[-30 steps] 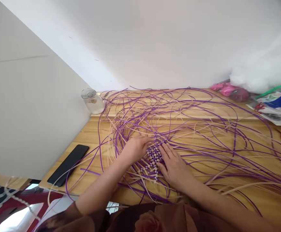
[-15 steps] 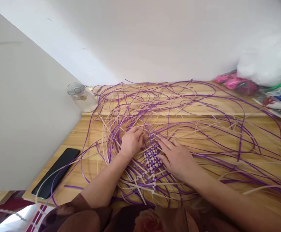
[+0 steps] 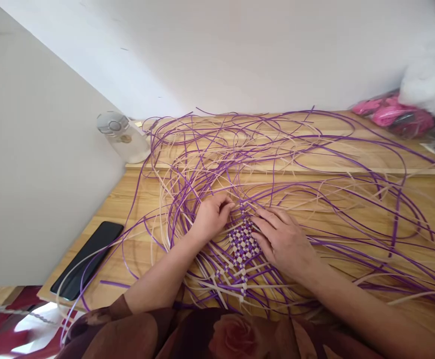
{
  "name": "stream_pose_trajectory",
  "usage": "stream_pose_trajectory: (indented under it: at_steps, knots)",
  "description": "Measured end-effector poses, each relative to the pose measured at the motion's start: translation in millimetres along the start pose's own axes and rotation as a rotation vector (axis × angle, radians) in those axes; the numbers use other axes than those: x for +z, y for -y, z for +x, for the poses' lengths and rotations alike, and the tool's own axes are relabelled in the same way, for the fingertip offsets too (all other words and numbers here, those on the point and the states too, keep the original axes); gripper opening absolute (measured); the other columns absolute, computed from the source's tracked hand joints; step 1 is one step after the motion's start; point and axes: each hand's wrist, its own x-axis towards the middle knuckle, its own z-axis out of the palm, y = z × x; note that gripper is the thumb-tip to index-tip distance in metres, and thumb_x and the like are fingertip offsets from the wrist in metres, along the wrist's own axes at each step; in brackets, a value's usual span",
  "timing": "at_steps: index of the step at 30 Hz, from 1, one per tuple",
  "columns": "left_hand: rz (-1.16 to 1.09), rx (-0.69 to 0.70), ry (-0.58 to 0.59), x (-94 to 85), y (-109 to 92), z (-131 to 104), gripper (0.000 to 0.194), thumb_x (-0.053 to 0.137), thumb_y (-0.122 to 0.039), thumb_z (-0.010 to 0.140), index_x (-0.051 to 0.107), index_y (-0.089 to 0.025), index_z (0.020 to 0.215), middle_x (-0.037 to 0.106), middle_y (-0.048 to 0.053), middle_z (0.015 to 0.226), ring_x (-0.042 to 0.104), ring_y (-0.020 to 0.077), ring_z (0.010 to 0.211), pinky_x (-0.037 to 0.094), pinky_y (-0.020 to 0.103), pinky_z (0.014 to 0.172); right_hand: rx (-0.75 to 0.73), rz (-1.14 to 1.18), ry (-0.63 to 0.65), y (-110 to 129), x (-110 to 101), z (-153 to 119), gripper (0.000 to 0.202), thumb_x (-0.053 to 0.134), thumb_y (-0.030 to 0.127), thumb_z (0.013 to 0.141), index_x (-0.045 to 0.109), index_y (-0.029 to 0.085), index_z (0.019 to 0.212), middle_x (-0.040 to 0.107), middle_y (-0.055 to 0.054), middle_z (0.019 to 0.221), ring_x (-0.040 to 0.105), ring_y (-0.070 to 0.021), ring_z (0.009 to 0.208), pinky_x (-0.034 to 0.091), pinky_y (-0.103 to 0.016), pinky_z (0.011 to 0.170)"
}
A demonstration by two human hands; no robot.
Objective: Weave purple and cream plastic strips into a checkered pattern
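Observation:
A small checkered weave [image 3: 244,242] of purple and beige strips lies on the wooden table, with many long loose strips [image 3: 235,164] fanning out around it. At the weave's upper left, my left hand [image 3: 213,218] has thumb and forefinger pinched together; whatever lies between the fingertips is too small to make out. My right hand [image 3: 286,242] rests against the weave's right side, fingers spread over the strips and the thumb touching the checkered part.
A black phone [image 3: 86,259] lies on the table at the left. Behind it stands a translucent bottle with a grey lid [image 3: 123,137]. Pink items in clear plastic [image 3: 392,112] and a white bundle [image 3: 430,85] sit at the back right, by the wall.
The view has shifted, so the weave and both hands appear slightly further right. My left thumb and forefinger are pinched more clearly away from the weave. My right hand stays beside it.

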Motion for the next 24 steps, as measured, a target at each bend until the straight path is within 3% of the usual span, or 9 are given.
stream_pose_trajectory:
  at_steps: [6,11,17,21,24]
  knots:
    - [-0.466,-0.234,0.194,-1.3,-4.3,-0.3,0.026,0.053,-0.043,0.089,0.05,-0.018,0.082,0.053,-0.004,0.066,0.048,0.0082,0.055,0.04,0.022,0.055,-0.012,0.124,-0.127,-2.7,-7.0,-0.4,0.028,0.055,0.023,0.092,0.064,0.013,0.116,0.057,-0.012,0.128,0.05,-0.0262,0.118,0.04,-0.044,0.107]
    - [-0.633,-0.408,0.344,3.4,-6.5,1.4,0.041,0.068,-0.05,0.078,0.056,-0.016,0.097,0.06,-0.002,0.069,0.048,0.007,0.052,0.033,0.02,0.05,0.001,0.154,-0.174,-6.8,-9.7,3.6,0.024,0.055,0.02,0.091,0.065,0.015,0.113,0.06,-0.011,0.124,0.054,-0.0245,0.112,0.042,-0.042,0.104]
    - [-0.776,-0.364,0.372,8.3,-16.2,0.0,0.038,0.071,-0.049,0.076,0.06,-0.014,0.083,0.05,-0.005,0.061,0.038,0.004,0.049,0.028,0.019,0.048,-0.035,0.093,-0.087,-18.5,-19.1,12.4,0.027,0.051,0.017,0.092,0.065,0.015,0.115,0.059,-0.011,0.123,0.054,-0.0244,0.109,0.043,-0.042,0.101]
    - [-0.898,-0.428,0.382,3.8,-26.3,-3.8,0.037,0.073,-0.047,0.074,0.059,-0.015,0.087,0.05,-0.006,0.059,0.036,0.0033,0.045,0.026,0.018,0.044,-0.196,0.028,0.107,-39.8,-32.8,31.0,0.036,0.051,0.014,0.089,0.063,0.02,0.122,0.059,-0.009,0.125,0.056,-0.0232,0.108,0.045,-0.04,0.096]
    - [-0.934,-0.471,0.321,5.2,-28.6,-4.6,0.039,0.078,-0.045,0.069,0.06,-0.015,0.086,0.055,-0.005,0.062,0.042,0.0035,0.048,0.031,0.017,0.046,-0.256,-0.078,0.209,-58.3,-44.8,52.1,0.042,0.057,0.015,0.084,0.063,0.029,0.123,0.06,-0.006,0.125,0.054,-0.0265,0.112,0.045,-0.044,0.094]
